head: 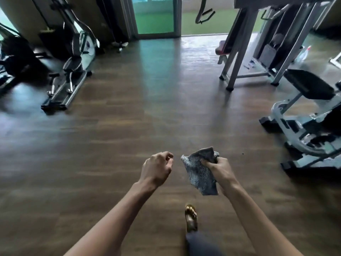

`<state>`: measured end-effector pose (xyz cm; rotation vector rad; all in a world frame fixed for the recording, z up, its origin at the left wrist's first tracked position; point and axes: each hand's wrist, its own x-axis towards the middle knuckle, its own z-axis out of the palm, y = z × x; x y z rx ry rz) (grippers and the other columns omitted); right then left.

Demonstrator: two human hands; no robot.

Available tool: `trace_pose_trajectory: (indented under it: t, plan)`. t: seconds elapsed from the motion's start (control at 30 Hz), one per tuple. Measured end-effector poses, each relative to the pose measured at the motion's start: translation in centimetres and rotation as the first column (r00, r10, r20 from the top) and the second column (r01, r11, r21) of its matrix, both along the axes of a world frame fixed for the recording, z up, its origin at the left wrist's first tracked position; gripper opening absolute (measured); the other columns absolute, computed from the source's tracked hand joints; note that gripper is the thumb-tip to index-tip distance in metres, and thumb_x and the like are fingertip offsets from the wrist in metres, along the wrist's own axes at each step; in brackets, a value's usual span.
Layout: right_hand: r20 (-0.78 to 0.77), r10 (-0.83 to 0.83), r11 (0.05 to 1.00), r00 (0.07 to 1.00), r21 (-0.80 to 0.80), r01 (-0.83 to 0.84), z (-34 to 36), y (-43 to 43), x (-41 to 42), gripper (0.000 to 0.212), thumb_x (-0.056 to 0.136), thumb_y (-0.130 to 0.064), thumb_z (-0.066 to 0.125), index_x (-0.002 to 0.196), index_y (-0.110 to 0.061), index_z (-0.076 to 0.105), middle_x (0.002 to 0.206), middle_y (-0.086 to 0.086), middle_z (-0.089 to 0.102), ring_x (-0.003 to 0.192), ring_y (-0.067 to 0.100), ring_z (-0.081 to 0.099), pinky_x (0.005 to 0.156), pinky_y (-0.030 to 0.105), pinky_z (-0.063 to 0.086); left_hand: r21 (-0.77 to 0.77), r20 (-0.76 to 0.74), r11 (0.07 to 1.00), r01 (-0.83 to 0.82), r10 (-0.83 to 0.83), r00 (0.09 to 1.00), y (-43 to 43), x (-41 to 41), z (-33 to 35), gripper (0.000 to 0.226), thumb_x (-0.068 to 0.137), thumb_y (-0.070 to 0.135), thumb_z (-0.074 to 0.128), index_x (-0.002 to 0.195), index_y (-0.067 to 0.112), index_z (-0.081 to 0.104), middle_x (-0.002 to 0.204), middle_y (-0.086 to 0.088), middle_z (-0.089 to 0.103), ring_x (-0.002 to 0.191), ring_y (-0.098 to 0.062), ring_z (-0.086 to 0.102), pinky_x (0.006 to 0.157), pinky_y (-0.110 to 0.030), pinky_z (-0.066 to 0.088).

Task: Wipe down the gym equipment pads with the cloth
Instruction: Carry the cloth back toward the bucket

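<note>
Fingers of the right hand (220,169) are curling round a crumpled grey speckled cloth (200,172), its long axis hanging downward. The left hand (158,167), just left of the cloth, is curling loosely, holding nothing. A black rectangular seat pad (308,84) is lying well beyond the cloth, rightward, nearer the right hand.

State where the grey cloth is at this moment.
In the head view, the cloth hangs low, right of centre, gripped by the right hand, beside the empty left hand, above the wooden floor.

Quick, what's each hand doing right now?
Left hand: fingers loosely curled, holding nothing.
Right hand: gripping the grey cloth.
</note>
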<state>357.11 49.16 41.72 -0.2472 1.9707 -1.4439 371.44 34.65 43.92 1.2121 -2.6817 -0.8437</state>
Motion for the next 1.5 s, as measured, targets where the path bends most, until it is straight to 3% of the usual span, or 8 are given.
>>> trace_pose_trajectory:
  t: [0.13, 0.33, 0.5, 0.73, 1.03, 1.27, 1.37, 1.5]
  plan:
    - [0.019, 0.022, 0.999, 1.000, -0.049, -0.021, -1.0, -10.3, -8.7, 0.010, 0.086, -0.008, 0.073, 0.078, -0.005, 0.069, 0.079, 0.010, 0.070, 0.068, 0.020, 0.064, 0.055, 0.029, 0.052, -0.013, -0.002, 1.000, -0.021, 0.021, 1.000, -10.2, -8.6, -0.7, 0.024, 0.096, 0.035, 0.054, 0.116, 0.030, 0.067, 0.115, 0.009, 0.071, 0.110, -0.016, 0.064, 0.087, -0.030, 0.046]
    - [-0.013, 0.053, 0.998, 0.998, -0.017, -0.054, 0.0, -26.0, -21.9, 0.028, 0.070, -0.033, 0.079, 0.078, -0.007, 0.072, 0.084, 0.014, 0.074, 0.077, 0.027, 0.066, 0.069, 0.048, 0.054, -0.009, -0.024, 0.997, -0.070, 0.070, 0.997, -24.7, -20.6, 0.9, 0.024, 0.095, 0.033, 0.054, 0.115, 0.029, 0.068, 0.114, 0.009, 0.072, 0.109, -0.016, 0.064, 0.088, -0.030, 0.047]
    - [-0.007, 0.087, 0.996, 0.996, -0.028, -0.088, 0.5, -37.7, -30.0, 0.015, 0.085, -0.012, 0.075, 0.083, 0.002, 0.071, 0.081, 0.012, 0.069, 0.074, 0.024, 0.061, 0.065, 0.037, 0.047, 0.008, -0.048, 0.995, -0.100, 0.100, 0.994, -36.1, -28.8, 1.1, 0.026, 0.095, 0.034, 0.053, 0.117, 0.029, 0.067, 0.116, 0.008, 0.071, 0.110, -0.017, 0.064, 0.091, -0.032, 0.049]
    - [-0.017, 0.075, 0.997, 0.997, 0.019, -0.074, -3.2, -56.7, -41.8, 0.017, 0.082, -0.017, 0.076, 0.079, -0.002, 0.070, 0.078, 0.010, 0.069, 0.074, 0.023, 0.061, 0.065, 0.036, 0.045, 0.030, -0.040, 0.995, -0.098, 0.099, 0.994, -56.4, -40.0, -1.8, 0.024, 0.095, 0.034, 0.054, 0.114, 0.029, 0.068, 0.115, 0.007, 0.072, 0.108, -0.019, 0.065, 0.090, -0.034, 0.050]
    - [0.017, 0.016, 1.000, 1.000, 0.027, -0.017, -1.8, -79.2, -55.6, 0.036, 0.061, -0.037, 0.072, 0.076, -0.004, 0.070, 0.077, 0.008, 0.070, 0.075, 0.022, 0.062, 0.067, 0.038, 0.048, 0.013, 0.002, 0.998, -0.059, 0.059, 0.998, -80.7, -54.1, -0.1, 0.023, 0.095, 0.034, 0.054, 0.114, 0.030, 0.068, 0.112, 0.011, 0.072, 0.108, -0.018, 0.065, 0.090, -0.032, 0.049]
    - [0.034, -0.002, 1.000, 0.999, 0.002, 0.002, -3.2, -95.8, -68.9, 0.027, 0.066, -0.030, 0.073, 0.074, -0.005, 0.070, 0.073, 0.005, 0.066, 0.071, 0.019, 0.058, 0.063, 0.034, 0.044, 0.023, 0.024, 0.999, -0.031, 0.031, 0.999, -97.2, -67.8, -2.0, 0.023, 0.095, 0.033, 0.055, 0.114, 0.029, 0.069, 0.112, 0.009, 0.072, 0.109, -0.017, 0.065, 0.092, -0.032, 0.049]
    - [0.054, 0.005, 1.000, 0.999, -0.029, -0.003, -3.2, -103.5, -75.7, 0.011, 0.081, -0.013, 0.073, 0.075, -0.006, 0.068, 0.071, 0.005, 0.063, 0.069, 0.019, 0.057, 0.060, 0.030, 0.043, 0.011, 0.038, 0.999, -0.047, 0.046, 0.998, -104.7, -74.2, -2.2, 0.022, 0.095, 0.032, 0.056, 0.112, 0.030, 0.069, 0.112, 0.008, 0.072, 0.109, -0.018, 0.065, 0.090, -0.032, 0.050]
    - [0.036, 0.002, 0.999, 0.999, -0.047, -0.001, -1.9, -113.3, -84.6, 0.016, 0.076, -0.019, 0.074, 0.076, -0.003, 0.070, 0.072, 0.005, 0.065, 0.070, 0.020, 0.058, 0.063, 0.033, 0.044, -0.005, 0.046, 0.997, -0.078, 0.078, 0.996, -114.2, -81.9, -1.0, 0.022, 0.095, 0.033, 0.056, 0.112, 0.031, 0.069, 0.112, 0.009, 0.072, 0.109, -0.017, 0.065, 0.090, -0.031, 0.049]
